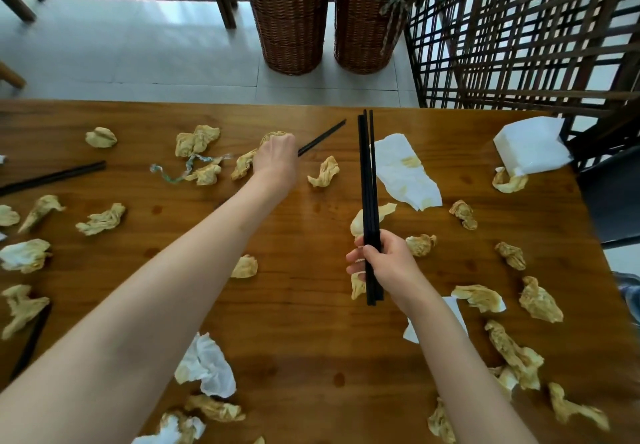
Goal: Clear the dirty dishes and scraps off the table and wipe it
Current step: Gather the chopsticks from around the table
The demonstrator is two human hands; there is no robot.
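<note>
Black chopsticks [370, 201] upright in right hand [384, 263], another pair [322, 137] in left hand [277, 159], oily crumpled napkins [100, 218] across table [304, 322].

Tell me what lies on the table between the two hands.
In the head view, between the left hand and the right hand lies one crumpled stained napkin; the rest is bare wooden table with a few greasy spots.

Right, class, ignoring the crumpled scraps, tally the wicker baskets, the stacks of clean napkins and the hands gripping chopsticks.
Tall brown wicker baskets: 2
Stack of clean white paper napkins: 1
Hands gripping thin black chopsticks: 2, left hand and right hand
Total: 5
</note>
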